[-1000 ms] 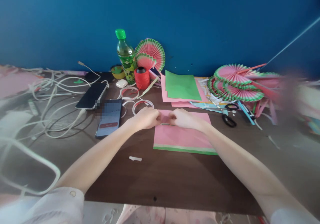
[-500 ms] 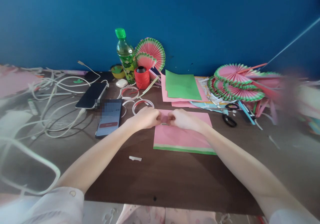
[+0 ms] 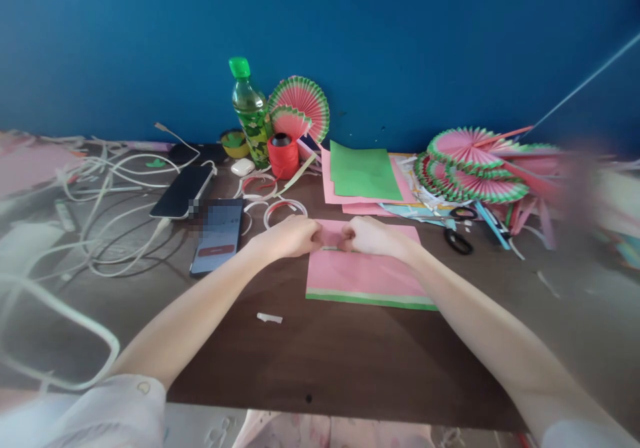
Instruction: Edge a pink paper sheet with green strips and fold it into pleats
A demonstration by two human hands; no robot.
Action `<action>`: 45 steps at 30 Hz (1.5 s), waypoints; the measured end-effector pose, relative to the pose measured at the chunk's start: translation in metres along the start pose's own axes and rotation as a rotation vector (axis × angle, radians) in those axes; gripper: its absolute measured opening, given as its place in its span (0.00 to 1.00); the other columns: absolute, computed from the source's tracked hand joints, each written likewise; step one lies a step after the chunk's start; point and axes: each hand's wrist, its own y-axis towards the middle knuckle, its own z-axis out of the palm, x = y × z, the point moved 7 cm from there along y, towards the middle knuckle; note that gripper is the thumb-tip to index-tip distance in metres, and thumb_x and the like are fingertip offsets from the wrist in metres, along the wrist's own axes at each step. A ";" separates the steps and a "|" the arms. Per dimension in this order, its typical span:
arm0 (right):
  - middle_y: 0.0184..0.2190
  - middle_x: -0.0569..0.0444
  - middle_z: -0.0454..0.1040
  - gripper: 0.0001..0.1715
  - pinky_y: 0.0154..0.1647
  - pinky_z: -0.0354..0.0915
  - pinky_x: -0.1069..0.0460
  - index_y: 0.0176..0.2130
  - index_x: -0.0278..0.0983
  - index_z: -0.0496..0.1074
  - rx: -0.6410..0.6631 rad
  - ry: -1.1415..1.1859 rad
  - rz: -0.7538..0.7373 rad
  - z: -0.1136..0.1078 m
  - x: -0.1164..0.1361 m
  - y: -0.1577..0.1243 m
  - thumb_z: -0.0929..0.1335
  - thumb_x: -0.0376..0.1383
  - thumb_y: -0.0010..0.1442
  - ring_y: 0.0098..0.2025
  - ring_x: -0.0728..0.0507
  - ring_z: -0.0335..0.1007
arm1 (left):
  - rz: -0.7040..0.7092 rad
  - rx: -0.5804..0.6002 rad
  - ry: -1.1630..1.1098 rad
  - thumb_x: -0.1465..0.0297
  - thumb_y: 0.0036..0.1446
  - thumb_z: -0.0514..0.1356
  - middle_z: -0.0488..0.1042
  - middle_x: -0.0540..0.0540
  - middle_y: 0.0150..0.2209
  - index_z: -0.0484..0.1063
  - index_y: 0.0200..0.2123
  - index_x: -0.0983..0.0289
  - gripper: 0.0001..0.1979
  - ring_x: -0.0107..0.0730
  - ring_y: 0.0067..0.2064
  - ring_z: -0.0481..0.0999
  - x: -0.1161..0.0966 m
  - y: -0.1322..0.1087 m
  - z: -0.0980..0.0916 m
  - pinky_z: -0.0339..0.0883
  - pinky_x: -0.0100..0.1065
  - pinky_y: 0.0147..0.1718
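Observation:
A pink paper sheet (image 3: 363, 278) with a white and green strip along its near edge lies on the dark brown table (image 3: 320, 361). My left hand (image 3: 290, 236) and my right hand (image 3: 373, 236) meet at the sheet's far edge. Both pinch a small folded part of the pink paper (image 3: 331, 236) between thumbs and fingers. The fold itself is mostly hidden by my fingers.
Two phones (image 3: 219, 235) and tangled white cables (image 3: 100, 201) lie at left. A green bottle (image 3: 251, 115), a red thread spool (image 3: 283, 155), paper fans (image 3: 300, 105), green and pink sheets (image 3: 365, 171), more fans (image 3: 475, 165) and scissors (image 3: 457, 238) stand behind. A paper scrap (image 3: 270, 317) lies near.
Almost nothing differs. My right hand has shifted slightly along the folded edge while both hands keep pinching the pink paper.

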 end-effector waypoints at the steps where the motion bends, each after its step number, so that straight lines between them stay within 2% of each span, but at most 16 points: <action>1: 0.16 0.59 0.60 0.09 0.20 0.46 0.54 0.18 0.36 0.62 0.000 0.003 -0.003 0.000 0.000 0.000 0.64 0.36 0.46 0.20 0.52 0.53 | 0.001 0.002 -0.008 0.71 0.49 0.51 0.74 0.57 0.28 0.70 0.25 0.65 0.09 0.36 0.31 0.72 0.000 0.000 0.000 0.57 0.32 0.29; 5: 0.16 0.59 0.59 0.09 0.20 0.46 0.54 0.18 0.36 0.62 0.004 0.013 -0.007 0.000 0.000 -0.001 0.64 0.36 0.46 0.20 0.52 0.53 | -0.001 -0.008 -0.025 0.71 0.48 0.52 0.73 0.57 0.26 0.69 0.24 0.65 0.07 0.36 0.30 0.71 0.000 0.000 -0.001 0.56 0.32 0.28; 9: 0.17 0.58 0.61 0.10 0.20 0.46 0.54 0.19 0.37 0.63 -0.009 0.002 -0.013 0.000 0.000 -0.002 0.64 0.38 0.47 0.19 0.51 0.54 | -0.008 0.013 -0.033 0.69 0.50 0.52 0.72 0.57 0.25 0.68 0.24 0.66 0.09 0.35 0.28 0.71 0.003 0.001 -0.002 0.55 0.31 0.26; 16: 0.17 0.57 0.62 0.12 0.20 0.46 0.54 0.20 0.37 0.65 -0.023 -0.048 -0.016 -0.003 0.003 -0.005 0.63 0.40 0.50 0.19 0.51 0.55 | 0.041 0.029 -0.059 0.70 0.51 0.52 0.72 0.56 0.25 0.68 0.26 0.65 0.08 0.33 0.28 0.69 0.007 -0.001 -0.003 0.54 0.30 0.26; 22: 0.22 0.53 0.70 0.18 0.21 0.48 0.54 0.24 0.36 0.70 -0.097 -0.114 -0.004 -0.005 0.011 -0.009 0.63 0.47 0.52 0.21 0.49 0.60 | 0.007 0.033 -0.282 0.67 0.50 0.54 0.72 0.52 0.31 0.67 0.30 0.64 0.07 0.29 0.31 0.69 0.019 -0.004 -0.011 0.57 0.27 0.28; 25: 0.25 0.50 0.73 0.20 0.22 0.49 0.54 0.26 0.36 0.72 -0.129 -0.153 0.010 -0.005 0.012 -0.008 0.64 0.49 0.52 0.24 0.47 0.64 | -0.056 0.032 -0.329 0.63 0.50 0.55 0.71 0.50 0.29 0.66 0.31 0.63 0.09 0.28 0.29 0.68 0.023 -0.006 -0.012 0.56 0.27 0.26; 28: 0.25 0.51 0.73 0.21 0.23 0.51 0.53 0.27 0.37 0.73 -0.129 -0.151 0.002 -0.005 0.012 -0.007 0.64 0.51 0.52 0.26 0.46 0.66 | -0.041 0.023 -0.286 0.62 0.49 0.57 0.69 0.50 0.27 0.65 0.28 0.64 0.10 0.28 0.28 0.67 0.016 -0.005 -0.009 0.54 0.28 0.24; 32: 0.28 0.51 0.74 0.19 0.24 0.51 0.54 0.30 0.38 0.75 -0.114 -0.125 -0.011 -0.005 0.013 -0.008 0.64 0.50 0.53 0.27 0.47 0.66 | 0.007 -0.034 -0.210 0.68 0.47 0.58 0.66 0.49 0.24 0.63 0.25 0.65 0.07 0.28 0.27 0.66 0.010 -0.001 -0.007 0.53 0.28 0.24; 34: 0.29 0.51 0.74 0.19 0.23 0.51 0.54 0.31 0.38 0.74 -0.107 -0.125 -0.001 -0.005 0.012 -0.008 0.65 0.50 0.52 0.26 0.47 0.66 | -0.004 -0.013 -0.234 0.70 0.47 0.58 0.65 0.48 0.24 0.63 0.26 0.64 0.05 0.27 0.26 0.65 0.014 -0.001 -0.006 0.53 0.28 0.24; 37: 0.26 0.52 0.73 0.19 0.23 0.49 0.54 0.29 0.37 0.73 -0.107 -0.146 0.000 -0.005 0.012 -0.008 0.65 0.49 0.52 0.24 0.48 0.64 | -0.065 0.025 -0.265 0.68 0.46 0.58 0.66 0.48 0.25 0.63 0.27 0.63 0.06 0.26 0.26 0.65 0.025 -0.003 -0.008 0.53 0.27 0.23; 41: 0.22 0.54 0.70 0.18 0.22 0.47 0.54 0.24 0.37 0.70 -0.131 -0.144 0.007 -0.006 0.010 -0.008 0.65 0.48 0.52 0.23 0.49 0.61 | -0.218 -0.061 -0.123 0.61 0.44 0.60 0.68 0.49 0.27 0.62 0.26 0.62 0.12 0.28 0.28 0.66 0.043 -0.009 -0.021 0.53 0.28 0.24; 45: 0.21 0.56 0.69 0.16 0.21 0.46 0.54 0.22 0.36 0.68 -0.144 -0.080 -0.023 -0.004 0.014 -0.011 0.65 0.45 0.52 0.23 0.50 0.60 | -0.198 0.003 -0.033 0.62 0.45 0.58 0.69 0.51 0.28 0.62 0.24 0.63 0.11 0.29 0.29 0.67 0.043 -0.010 -0.018 0.54 0.29 0.25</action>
